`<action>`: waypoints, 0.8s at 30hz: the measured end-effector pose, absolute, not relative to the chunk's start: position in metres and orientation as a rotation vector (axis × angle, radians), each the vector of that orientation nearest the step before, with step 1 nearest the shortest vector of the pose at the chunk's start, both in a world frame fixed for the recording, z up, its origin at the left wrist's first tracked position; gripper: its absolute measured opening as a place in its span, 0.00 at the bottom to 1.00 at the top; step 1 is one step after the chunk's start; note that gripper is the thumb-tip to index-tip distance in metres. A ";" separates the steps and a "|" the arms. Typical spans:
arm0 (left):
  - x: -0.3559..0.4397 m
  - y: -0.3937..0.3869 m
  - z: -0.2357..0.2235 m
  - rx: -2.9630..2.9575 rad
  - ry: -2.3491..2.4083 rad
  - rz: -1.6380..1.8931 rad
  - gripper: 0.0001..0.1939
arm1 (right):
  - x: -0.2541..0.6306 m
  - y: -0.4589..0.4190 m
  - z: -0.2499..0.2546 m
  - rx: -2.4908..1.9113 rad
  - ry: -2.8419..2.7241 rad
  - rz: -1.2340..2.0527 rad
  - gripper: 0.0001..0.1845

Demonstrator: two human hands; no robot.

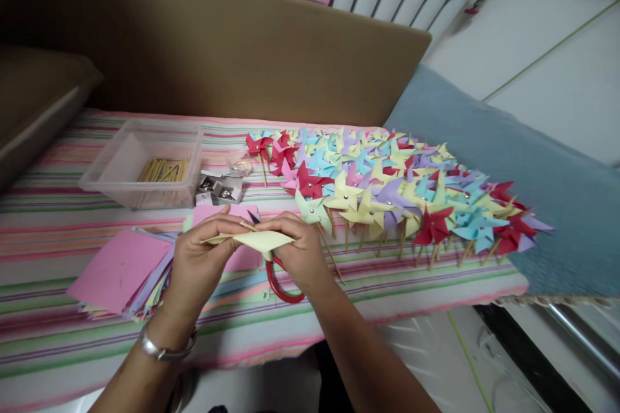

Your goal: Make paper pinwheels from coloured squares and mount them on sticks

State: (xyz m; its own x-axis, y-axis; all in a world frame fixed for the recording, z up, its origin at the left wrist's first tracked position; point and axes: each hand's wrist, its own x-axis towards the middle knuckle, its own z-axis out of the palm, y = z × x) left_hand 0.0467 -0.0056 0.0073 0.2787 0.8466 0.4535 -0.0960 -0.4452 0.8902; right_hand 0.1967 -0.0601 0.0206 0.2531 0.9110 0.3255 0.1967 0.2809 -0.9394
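Observation:
Between my two hands is a pale yellow paper pinwheel point(261, 241), seen nearly edge-on above the cloth. My left hand point(196, 261) pinches its left side, and my right hand point(303, 248) grips its right side. The tip of a thin wooden stick point(248, 226) shows between my fingers; whether it is joined to the paper I cannot tell. Below the pinwheel lie scissors with a red handle point(278, 287), partly covered by my right hand and the paper. Pink paper sheets point(247, 261) rest behind and under my hands.
Many finished pinwheels point(356, 197) crowd the right side of the striped cloth point(339, 303). On the left are a stack of coloured paper squares point(123, 268), a clear plastic box point(106, 171) with wooden sticks point(167, 170), and small boxes of metal pins point(227, 190). A brown board point(217, 45) stands behind.

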 end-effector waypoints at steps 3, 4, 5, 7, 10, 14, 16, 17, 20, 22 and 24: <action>0.048 -0.006 0.010 1.623 0.722 1.312 0.05 | 0.195 -0.061 0.021 -1.211 -1.248 0.671 0.18; 0.049 -0.007 0.010 1.613 0.729 1.312 0.05 | 0.195 -0.061 0.020 -1.215 -1.248 0.667 0.18; 0.049 -0.007 0.011 1.602 0.736 1.310 0.05 | 0.195 -0.061 0.020 -1.218 -1.246 0.665 0.18; 0.050 -0.008 0.012 1.578 0.742 1.312 0.05 | 0.194 -0.061 0.020 -1.218 -1.243 0.662 0.16; 0.050 -0.008 0.011 1.538 0.740 1.321 0.05 | 0.194 -0.060 0.020 -1.212 -1.240 0.658 0.11; 0.049 -0.008 0.010 1.507 0.749 1.323 0.05 | 0.193 -0.060 0.021 -1.240 -1.239 0.669 0.10; 0.049 -0.008 0.011 1.482 0.758 1.315 0.05 | 0.192 -0.060 0.021 -1.266 -1.245 0.682 0.10; 0.049 -0.008 0.011 1.460 0.761 1.310 0.04 | 0.192 -0.060 0.021 -1.276 -1.251 0.693 0.10; 0.049 -0.006 0.013 1.353 0.792 1.275 0.04 | 0.194 -0.060 0.018 -1.300 -1.266 0.752 0.10; 0.047 -0.003 0.013 1.243 0.840 1.264 0.06 | 0.196 -0.059 0.014 -1.332 -1.268 0.805 0.09; 0.043 0.003 0.014 1.119 0.894 1.287 0.09 | 0.199 -0.059 0.009 -1.401 -1.297 0.821 0.08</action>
State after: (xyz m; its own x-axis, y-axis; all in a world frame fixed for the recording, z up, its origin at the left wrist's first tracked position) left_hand 0.0433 0.0027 0.0137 0.1075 0.9903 0.0883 -0.2629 -0.0573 0.9631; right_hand 0.1990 -0.0592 0.0086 0.1898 0.9704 0.1495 0.2798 0.0925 -0.9556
